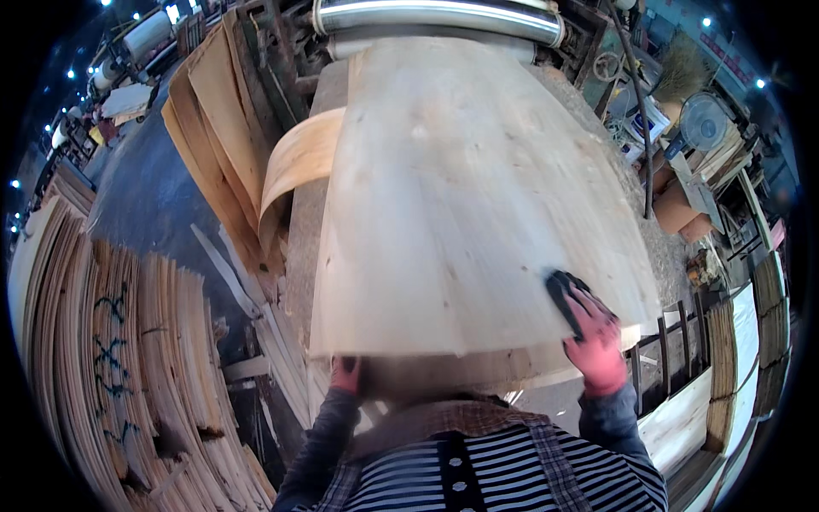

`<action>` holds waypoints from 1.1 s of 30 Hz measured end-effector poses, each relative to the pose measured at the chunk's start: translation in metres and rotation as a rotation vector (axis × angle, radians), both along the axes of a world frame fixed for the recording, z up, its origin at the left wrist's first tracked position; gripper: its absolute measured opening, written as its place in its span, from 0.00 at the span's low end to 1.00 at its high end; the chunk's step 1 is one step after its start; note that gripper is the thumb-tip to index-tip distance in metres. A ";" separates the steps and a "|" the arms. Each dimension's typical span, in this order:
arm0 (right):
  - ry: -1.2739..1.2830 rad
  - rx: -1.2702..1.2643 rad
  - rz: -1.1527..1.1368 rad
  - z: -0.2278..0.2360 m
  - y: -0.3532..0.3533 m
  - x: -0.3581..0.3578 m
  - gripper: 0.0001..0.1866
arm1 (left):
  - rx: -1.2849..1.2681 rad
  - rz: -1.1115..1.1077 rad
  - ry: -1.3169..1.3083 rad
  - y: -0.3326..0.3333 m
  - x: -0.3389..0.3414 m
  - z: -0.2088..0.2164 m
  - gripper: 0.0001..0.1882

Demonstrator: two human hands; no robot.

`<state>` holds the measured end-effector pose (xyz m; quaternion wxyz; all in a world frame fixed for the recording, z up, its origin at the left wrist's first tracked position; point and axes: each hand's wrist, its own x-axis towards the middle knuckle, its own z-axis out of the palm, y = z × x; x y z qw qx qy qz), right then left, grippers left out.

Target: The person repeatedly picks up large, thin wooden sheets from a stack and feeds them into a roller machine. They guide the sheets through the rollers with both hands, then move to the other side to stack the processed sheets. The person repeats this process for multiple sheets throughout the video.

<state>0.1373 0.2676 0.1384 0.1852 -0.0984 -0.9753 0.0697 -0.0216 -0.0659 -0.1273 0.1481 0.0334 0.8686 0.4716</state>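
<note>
A wide, pale wood veneer sheet (461, 196) lies before me, its far end close to a shiny metal roller (439, 15). My right hand (590, 337), in a pink glove with black fingers, rests on top of the sheet near its right front corner, fingers stretched out flat. At the sheet's left front corner is my left hand (346, 375), gloved the same way. It sits just below the front edge, and the sheet hides most of its fingers, so its grip does not show. Another layer of wood (461, 375) shows beneath the front edge.
Curved veneer pieces (213, 128) lean left of the table, one strip (303, 158) bending against it. A tall veneer stack (111, 358) stands at the near left. On the right are a dark upright rod (641, 128), a fan (705, 119), a cardboard box (678, 209) and a metal rack (674, 346).
</note>
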 end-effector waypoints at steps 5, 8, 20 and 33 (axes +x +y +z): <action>-0.066 0.075 -0.007 -0.047 0.065 -0.103 0.29 | 0.352 0.078 -0.215 0.021 -0.013 0.068 0.31; -0.063 0.017 0.062 -0.069 0.101 -0.163 0.31 | 0.415 0.152 -0.252 0.014 -0.021 0.076 0.26; -0.036 0.096 0.061 -0.087 0.090 -0.229 0.33 | 0.561 0.103 -0.300 -0.019 -0.042 0.066 0.19; -0.436 -0.161 0.290 -0.127 -0.037 0.026 0.49 | 0.000 -0.330 0.678 0.030 -0.050 0.207 0.23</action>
